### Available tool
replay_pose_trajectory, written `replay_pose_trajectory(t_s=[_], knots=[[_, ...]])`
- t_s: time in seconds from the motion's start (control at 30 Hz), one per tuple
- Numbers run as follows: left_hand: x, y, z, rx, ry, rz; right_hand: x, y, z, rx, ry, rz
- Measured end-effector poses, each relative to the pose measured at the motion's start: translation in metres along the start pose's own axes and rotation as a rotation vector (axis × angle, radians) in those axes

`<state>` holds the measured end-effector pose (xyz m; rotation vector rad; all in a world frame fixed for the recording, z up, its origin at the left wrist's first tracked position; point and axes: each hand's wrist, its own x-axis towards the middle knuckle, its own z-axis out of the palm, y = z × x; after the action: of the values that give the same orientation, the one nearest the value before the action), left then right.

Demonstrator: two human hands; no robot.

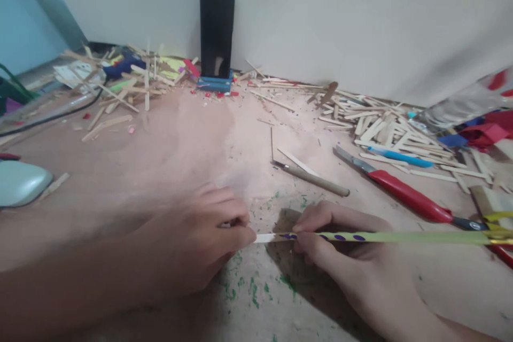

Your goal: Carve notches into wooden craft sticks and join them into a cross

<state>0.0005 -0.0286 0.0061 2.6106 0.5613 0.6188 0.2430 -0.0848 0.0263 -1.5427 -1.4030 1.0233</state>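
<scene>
My right hand (340, 251) is closed in a pinch around a yellow-green pencil (420, 237) with dark purple dots, lying nearly level. The pencil's tip points left and meets a narrow pale stick (264, 238). Thumb and fingers of my left hand (220, 240) are closed on the other end of that stick, so much of it is hidden. Just beyond my hands lie a thin brown-handled craft knife (316, 179) and a loose pale strip (297, 161).
A red-handled bladed tool (409, 195) and a blue pen (401, 157) lie right, by a heap of craft sticks (385, 128). A phone (217, 35) stands at the wall. More sticks (124, 91) and a white mouse (22, 184) are left.
</scene>
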Motion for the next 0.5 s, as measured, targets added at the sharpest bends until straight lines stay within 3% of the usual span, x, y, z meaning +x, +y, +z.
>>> replay_pose_trajectory(t_s=[0.3,0.5], knots=[[-0.001,-0.007,0.011,0.017,0.101,0.058,0.003,-0.003,-0.008,0.019,0.186,0.006],[0.003,0.003,-0.001,-0.040,0.104,0.028,0.013,-0.022,-0.038,0.006,0.315,-0.085]])
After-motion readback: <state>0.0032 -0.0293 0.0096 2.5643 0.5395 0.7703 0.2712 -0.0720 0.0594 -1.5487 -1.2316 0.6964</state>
